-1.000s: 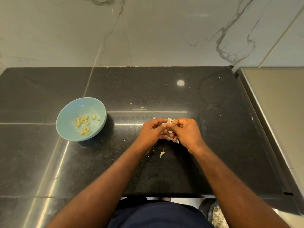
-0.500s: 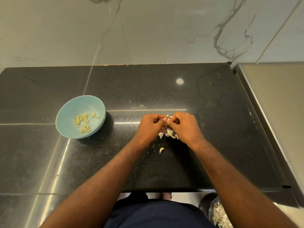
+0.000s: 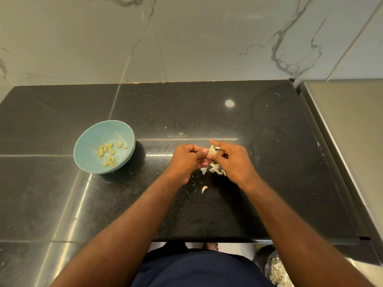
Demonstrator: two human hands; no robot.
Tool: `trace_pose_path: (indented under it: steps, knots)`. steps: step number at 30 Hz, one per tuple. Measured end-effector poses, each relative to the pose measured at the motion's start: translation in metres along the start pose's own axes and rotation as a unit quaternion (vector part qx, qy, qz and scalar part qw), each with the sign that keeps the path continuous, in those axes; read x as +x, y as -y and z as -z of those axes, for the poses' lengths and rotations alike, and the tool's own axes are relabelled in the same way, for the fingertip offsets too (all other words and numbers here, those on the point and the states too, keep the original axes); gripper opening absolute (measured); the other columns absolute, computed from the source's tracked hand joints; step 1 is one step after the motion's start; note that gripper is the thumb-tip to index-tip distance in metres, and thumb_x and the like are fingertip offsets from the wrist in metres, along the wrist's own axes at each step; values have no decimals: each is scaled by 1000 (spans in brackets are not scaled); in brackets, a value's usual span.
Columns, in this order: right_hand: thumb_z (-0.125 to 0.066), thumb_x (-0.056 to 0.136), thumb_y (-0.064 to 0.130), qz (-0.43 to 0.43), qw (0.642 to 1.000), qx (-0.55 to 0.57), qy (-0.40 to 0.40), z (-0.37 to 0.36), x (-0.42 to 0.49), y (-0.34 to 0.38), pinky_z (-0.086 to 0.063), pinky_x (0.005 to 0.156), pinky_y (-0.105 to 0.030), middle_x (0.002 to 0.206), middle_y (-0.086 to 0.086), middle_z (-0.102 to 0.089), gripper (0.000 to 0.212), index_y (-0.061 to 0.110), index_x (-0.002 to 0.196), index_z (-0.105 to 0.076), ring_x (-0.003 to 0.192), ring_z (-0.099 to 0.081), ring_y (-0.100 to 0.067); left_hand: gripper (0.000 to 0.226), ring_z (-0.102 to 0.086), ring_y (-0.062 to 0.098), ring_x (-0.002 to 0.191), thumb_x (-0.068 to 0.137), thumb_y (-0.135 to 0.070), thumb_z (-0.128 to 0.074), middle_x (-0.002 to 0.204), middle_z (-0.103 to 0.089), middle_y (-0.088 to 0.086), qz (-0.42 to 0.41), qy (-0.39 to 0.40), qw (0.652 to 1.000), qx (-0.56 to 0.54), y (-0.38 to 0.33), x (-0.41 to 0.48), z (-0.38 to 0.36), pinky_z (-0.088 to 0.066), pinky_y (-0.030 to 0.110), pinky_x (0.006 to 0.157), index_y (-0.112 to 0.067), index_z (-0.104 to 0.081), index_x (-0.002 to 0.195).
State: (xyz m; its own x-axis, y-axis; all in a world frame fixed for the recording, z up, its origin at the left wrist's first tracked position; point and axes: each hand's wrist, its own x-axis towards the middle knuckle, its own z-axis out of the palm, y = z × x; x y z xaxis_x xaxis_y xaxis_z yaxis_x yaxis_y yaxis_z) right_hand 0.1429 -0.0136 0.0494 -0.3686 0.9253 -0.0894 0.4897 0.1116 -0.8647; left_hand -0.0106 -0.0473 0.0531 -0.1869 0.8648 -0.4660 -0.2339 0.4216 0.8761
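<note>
I read left hand (image 3: 187,160) gripping garlic (image 3: 211,150), right hand (image 3: 234,161) pinching it too, peels (image 3: 215,169) beneath, bowl (image 3: 93,141) left.

A black, polished stone counter (image 3: 207,112) fills the middle of the frame, speckled and glossy, with pale seams crossing its left part. At centre left a light blue bowl (image 3: 93,139) stands on it. Just right of centre lies a small heap of pale papery skins (image 3: 214,169), with one loose curled skin (image 3: 204,189) a little below it. Tiny white flecks are scattered around the heap.
</note>
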Motion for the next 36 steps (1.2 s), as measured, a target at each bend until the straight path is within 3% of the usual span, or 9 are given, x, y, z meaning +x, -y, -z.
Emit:
trace_pose_path:
  steps: [2, 7, 11, 14, 18, 21, 26, 32, 36]
  knots:
    - [-70, 92, 12, -8, 1000, 3, 16, 3, 1, -1, -51, 71, -13, 82, 2, -74, 52, 25, 140, -55, 69, -65, -2, 6, -64, 14, 64, 95, -1, -62, 77, -68, 13, -31, -36, 998, 36, 1, 1, 2, -58, 23, 65, -3, -65, 89]
    - [-55, 98, -2, -43, 998, -3, 35, 9, 3, -12, -49, 79, -4, 102, 5, -73, 42, 17, 135, -61, 92, -65, 6, 7, -69, 16, 76, 95, -10, -64, 87, -72, 10, -97, -67, 971, 207, 11, 5, 24, -59, 27, 70, -13, -68, 91]
    - [-47, 99, -6, -47, 999, -26, -8, 15, 5, -11, -46, 97, -13, 119, 4, -68, 42, 15, 132, -62, 111, -60, -2, 12, -66, 13, 89, 95, -21, -65, 99, -72, 0, -124, -90, 928, 340, 30, -1, 36, -56, 32, 82, -14, -73, 102]
    - [-65, 95, 12, -37, 995, -88, -18, 13, -2, -11, -51, 99, -31, 116, 2, -69, 33, 18, 127, -66, 106, -63, -12, 13, -61, 6, 85, 95, -22, -65, 102, -65, -3, -209, -135, 903, 349, 42, -13, 32, -53, 27, 77, -15, -69, 105]
    - [-76, 84, 40, 25, 965, -217, 147, -11, -29, -13, -40, 108, -29, 129, 4, -54, 56, 22, 135, -59, 121, -47, -11, 48, -52, 9, 103, 89, -26, -69, 118, -54, -1, -238, 29, 868, 434, 62, -26, 32, -42, 14, 91, -14, -57, 133]
    - [-70, 91, 30, 55, 964, -226, 127, -19, -32, -23, -37, 107, -26, 129, 1, -50, 46, 19, 134, -61, 120, -42, -12, 41, -47, 12, 109, 92, -28, -67, 119, -53, 0, -253, 39, 828, 500, 70, -23, 36, -41, 23, 97, -15, -61, 130]
    - [-58, 95, 7, 64, 980, -181, 58, -16, -14, -27, -50, 93, -43, 106, -8, -69, 22, 10, 109, -75, 100, -62, -24, 12, -53, 12, 86, 94, -14, -64, 92, -59, -1, -284, -75, 844, 448, 66, -6, 20, -46, 27, 79, -10, -73, 101]
    - [-63, 98, 20, -23, 986, -157, -48, 5, 18, -18, -51, 83, -26, 103, 3, -75, 17, 17, 108, -75, 92, -67, -12, 16, -61, 8, 83, 93, -3, -60, 94, -67, -1, -292, -153, 885, 328, 64, -5, 21, -51, 20, 74, -9, -70, 105]
    - [-66, 94, 20, -35, 971, -236, 14, -4, 36, -10, -54, 86, -36, 106, -1, -72, 19, 21, 112, -72, 97, -66, -20, 15, -62, 11, 79, 91, -1, -62, 89, -67, 0, -301, -144, 889, 313, 65, -4, 21, -53, 26, 72, -8, -71, 100]
